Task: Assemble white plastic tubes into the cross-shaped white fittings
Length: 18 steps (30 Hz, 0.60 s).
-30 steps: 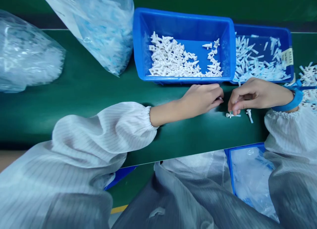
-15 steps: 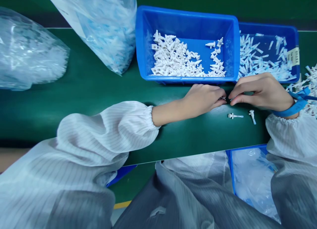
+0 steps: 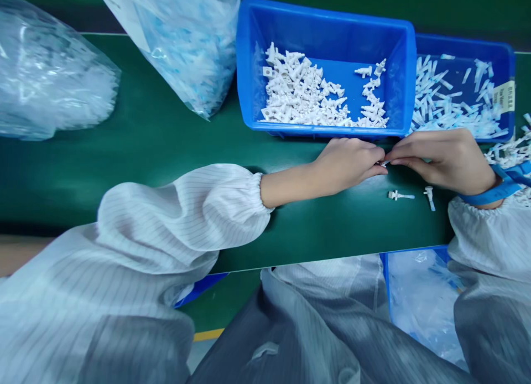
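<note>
My left hand [image 3: 352, 161] is closed in a pinch around a small white plastic connector [image 3: 383, 164], mostly hidden by the fingers. Meeting it from the right, the fingertips of my right hand [image 3: 450, 158] are pinched at the connector's end. They hold a small pale-blue tube, of which little shows. Both hands are just above the green work surface [image 3: 307, 223], in front of the blue bins. Below my right hand lie two joined pieces, each a white connector with a pale-blue tube: one lying sideways [image 3: 400, 195], the other pointing down [image 3: 430, 198].
A blue bin [image 3: 244, 68] holds white connectors. Behind my right hand, another blue bin [image 3: 511, 68] holds pale-blue tubes. More white pieces [image 3: 512, 151] are heaped at the right. Plastic bags [image 3: 182, 46] of parts stand at the left. A lower bin [image 3: 385, 284] contains a clear bag.
My right hand has moved left, and its fingertips now meet those of my left hand at the connector, closing the gap. The whole view has shifted slightly.
</note>
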Each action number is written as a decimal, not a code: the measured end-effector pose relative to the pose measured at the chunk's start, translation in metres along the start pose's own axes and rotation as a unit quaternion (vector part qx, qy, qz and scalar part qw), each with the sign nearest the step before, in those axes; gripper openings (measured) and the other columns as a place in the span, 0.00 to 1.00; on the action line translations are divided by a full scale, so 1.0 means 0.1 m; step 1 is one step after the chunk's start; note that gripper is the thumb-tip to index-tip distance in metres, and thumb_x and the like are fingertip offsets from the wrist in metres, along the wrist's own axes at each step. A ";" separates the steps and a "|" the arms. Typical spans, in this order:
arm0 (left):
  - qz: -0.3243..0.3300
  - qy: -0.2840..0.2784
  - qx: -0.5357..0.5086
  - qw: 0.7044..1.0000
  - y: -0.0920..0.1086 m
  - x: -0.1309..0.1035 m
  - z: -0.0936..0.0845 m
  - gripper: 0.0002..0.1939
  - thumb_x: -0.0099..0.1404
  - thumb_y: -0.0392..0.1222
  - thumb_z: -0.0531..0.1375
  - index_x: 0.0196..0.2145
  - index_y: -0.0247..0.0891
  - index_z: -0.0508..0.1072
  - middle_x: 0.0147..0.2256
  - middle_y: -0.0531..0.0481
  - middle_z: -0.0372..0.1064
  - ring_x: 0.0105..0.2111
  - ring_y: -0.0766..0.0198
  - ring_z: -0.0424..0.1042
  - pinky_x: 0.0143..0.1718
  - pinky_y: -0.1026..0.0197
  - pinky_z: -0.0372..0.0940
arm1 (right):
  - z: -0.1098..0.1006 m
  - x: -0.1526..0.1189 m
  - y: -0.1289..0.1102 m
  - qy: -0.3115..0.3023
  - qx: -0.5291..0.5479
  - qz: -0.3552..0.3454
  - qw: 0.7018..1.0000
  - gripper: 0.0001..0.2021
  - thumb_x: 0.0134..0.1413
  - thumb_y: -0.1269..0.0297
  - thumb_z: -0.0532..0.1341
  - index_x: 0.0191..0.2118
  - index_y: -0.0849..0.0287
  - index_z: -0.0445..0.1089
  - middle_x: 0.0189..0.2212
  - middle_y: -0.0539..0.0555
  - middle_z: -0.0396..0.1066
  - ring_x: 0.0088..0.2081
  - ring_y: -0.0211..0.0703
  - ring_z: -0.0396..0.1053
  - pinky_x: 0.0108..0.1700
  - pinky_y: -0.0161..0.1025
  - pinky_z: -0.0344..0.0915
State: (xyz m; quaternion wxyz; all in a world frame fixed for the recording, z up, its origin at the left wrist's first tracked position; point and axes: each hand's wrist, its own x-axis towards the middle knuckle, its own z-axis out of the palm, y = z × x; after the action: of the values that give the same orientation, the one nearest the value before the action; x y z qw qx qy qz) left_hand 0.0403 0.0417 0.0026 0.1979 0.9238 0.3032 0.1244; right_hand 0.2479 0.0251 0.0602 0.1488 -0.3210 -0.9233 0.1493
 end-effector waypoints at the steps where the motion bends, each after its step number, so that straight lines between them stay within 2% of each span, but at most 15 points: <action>1: -0.001 0.001 0.000 1.000 0.00 0.00 0.00 0.19 0.70 0.55 0.55 0.38 0.35 0.75 0.32 0.48 0.76 0.34 0.60 0.75 0.25 0.61 0.44 | 0.00 0.00 0.00 0.002 -0.002 -0.011 1.000 0.08 0.64 0.70 0.58 0.40 0.59 0.76 0.37 0.54 0.79 0.37 0.41 0.77 0.40 0.35 0.73; 5: -0.003 -0.001 0.006 1.000 0.01 0.01 -0.01 0.20 0.70 0.55 0.55 0.38 0.35 0.75 0.32 0.48 0.76 0.34 0.60 0.75 0.25 0.61 0.43 | 0.00 0.00 -0.01 -0.007 -0.005 -0.007 1.000 0.10 0.65 0.70 0.56 0.41 0.56 0.75 0.39 0.54 0.79 0.39 0.40 0.77 0.43 0.35 0.72; 9: -0.012 -0.017 0.017 1.000 0.02 0.01 -0.02 0.18 0.70 0.54 0.56 0.38 0.35 0.75 0.32 0.48 0.76 0.34 0.59 0.74 0.25 0.61 0.45 | 0.02 -0.01 -0.02 -0.008 -0.004 0.009 1.000 0.10 0.65 0.69 0.55 0.41 0.54 0.75 0.39 0.53 0.78 0.39 0.42 0.77 0.42 0.37 0.73; 15: -0.007 -0.007 0.016 1.000 0.02 0.01 -0.01 0.18 0.71 0.53 0.55 0.38 0.35 0.75 0.32 0.47 0.75 0.33 0.60 0.74 0.26 0.61 0.47 | 0.03 0.00 -0.07 -0.017 0.009 0.053 0.998 0.11 0.63 0.67 0.56 0.40 0.49 0.76 0.39 0.51 0.78 0.39 0.46 0.77 0.41 0.41 0.74; 18: -0.005 -0.010 0.016 1.000 0.02 0.00 -0.01 0.17 0.71 0.52 0.55 0.37 0.35 0.75 0.32 0.47 0.75 0.33 0.60 0.74 0.26 0.61 0.48 | 0.02 0.01 -0.08 -0.015 0.020 0.045 0.999 0.10 0.63 0.68 0.57 0.40 0.49 0.76 0.38 0.51 0.78 0.38 0.46 0.77 0.41 0.41 0.74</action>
State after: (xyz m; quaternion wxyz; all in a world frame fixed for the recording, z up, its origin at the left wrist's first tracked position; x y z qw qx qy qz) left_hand 0.0409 0.0413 0.0046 0.1870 0.9265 0.3076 0.1096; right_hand 0.2418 0.0198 0.0615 0.1343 -0.3565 -0.9071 0.1788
